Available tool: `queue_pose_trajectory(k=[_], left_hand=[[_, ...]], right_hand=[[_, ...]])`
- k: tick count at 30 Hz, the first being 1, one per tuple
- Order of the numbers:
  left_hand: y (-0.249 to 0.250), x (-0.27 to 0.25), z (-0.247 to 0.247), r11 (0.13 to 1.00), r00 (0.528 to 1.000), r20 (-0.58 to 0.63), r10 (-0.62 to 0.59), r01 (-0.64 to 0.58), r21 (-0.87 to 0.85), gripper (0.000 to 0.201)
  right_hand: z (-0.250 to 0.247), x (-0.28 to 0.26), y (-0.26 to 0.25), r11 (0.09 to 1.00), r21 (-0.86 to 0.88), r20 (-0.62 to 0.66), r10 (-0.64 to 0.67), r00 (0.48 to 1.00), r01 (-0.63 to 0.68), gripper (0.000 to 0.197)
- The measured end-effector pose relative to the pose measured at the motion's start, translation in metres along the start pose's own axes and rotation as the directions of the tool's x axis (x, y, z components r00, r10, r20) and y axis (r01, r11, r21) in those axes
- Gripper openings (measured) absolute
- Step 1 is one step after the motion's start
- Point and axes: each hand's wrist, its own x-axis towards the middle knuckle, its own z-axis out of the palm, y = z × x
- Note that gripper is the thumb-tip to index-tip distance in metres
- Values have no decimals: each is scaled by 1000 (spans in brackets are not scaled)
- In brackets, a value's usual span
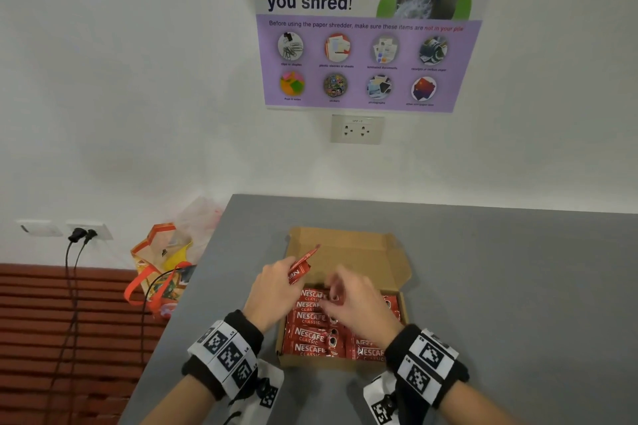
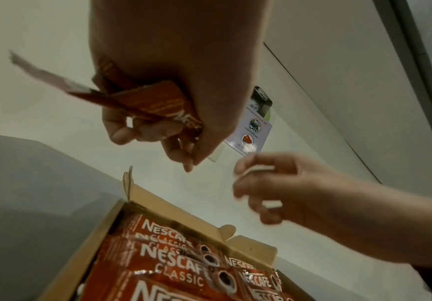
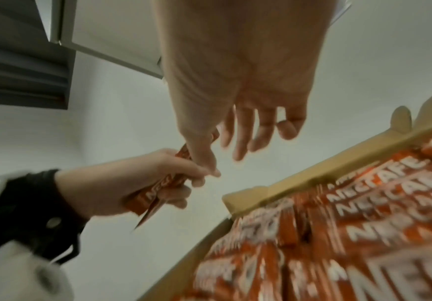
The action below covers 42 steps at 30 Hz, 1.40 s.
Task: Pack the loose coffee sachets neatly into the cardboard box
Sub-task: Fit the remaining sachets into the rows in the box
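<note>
- Our left hand (image 1: 272, 290) held a small bunch of red coffee sachets (image 1: 301, 267) up in the air, over the far left part of the cardboard box (image 1: 345, 364). Our fingers were curled tight around them.
- Our right hand (image 1: 355, 300) hung over the middle of the box. Its fingers were loose and a little bent, and it held nothing that we could see. It looked blurry, so we could not tell just how the fingers lay.
- The box sat open on the gray table (image 1: 518, 286), with its lid flap (image 1: 345, 248) folded back toward the wall. Many packed sachets (image 1: 310, 335) already lay flat inside in rows, one partly over the next.
- We think the box was mostly full and the bunch in our left hand was among the last to go in.
- The sachets in our hand fanned out at odd angles. One could slip out and land crooked, or fall on the table.
- The packed ones were smooth and loose. If our right hand bumped them, the neat rows could slide apart.
- If we pushed the new ones in too hard, they could bend or stick up, and then the lid might not close.
</note>
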Motion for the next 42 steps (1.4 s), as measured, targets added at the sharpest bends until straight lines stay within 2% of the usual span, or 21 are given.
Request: queue_pose_trajectory(k=[2,3,4,6,11,13,15,17,18,22,31,35,42], left_hand=[[2,0,0,1000,997,71,16,-16,0,17],[1,1,1,1000,993,116,31,-32,-1,15],[3,1,1,999,986,165,37,-38,3,13],[8,1,2,998,974,216,66,-68,3,8],[11,-4,-2,995,951,295,97,-90,-38,10],[7,-5,-4,998,967,246,63,-57,-32,10],[2,-3,-7,999,996,94,12,-9,-31,11],[-1,-1,-9,998,999,-30,-25,24,-54,13],[-1,1,-8,998,998,-54,-26,22,-61,12],[-2,2,0,998,998,-46,-33,30,-58,14],[-6,2,4,999,997,-78,-27,29,32,20],[-5,2,5,999,996,-84,-14,16,32,19],[-6,2,8,998,996,-85,-13,18,62,18]], right_hand=[[-8,5,-2,996,61,-147,-56,988,66,39],[-11,7,-3,992,44,-159,-111,981,119,45],[-13,8,-6,986,5,-134,-167,977,169,45],[-16,10,-9,970,-80,-65,-236,969,231,31],[-37,15,-3,986,-40,-6,-160,987,160,19],[-45,14,1,995,-18,-64,-101,993,100,18],[-49,12,6,999,40,-105,-11,994,15,18],[-46,8,12,995,64,-36,74,997,-72,16],[-41,6,15,991,73,10,111,994,-112,14],[-19,-6,16,971,138,106,182,978,-195,6],[1,-14,10,977,146,225,119,967,-154,2],[8,-16,8,981,129,286,101,953,-143,12],[17,-18,7,987,102,274,93,957,-125,12]])
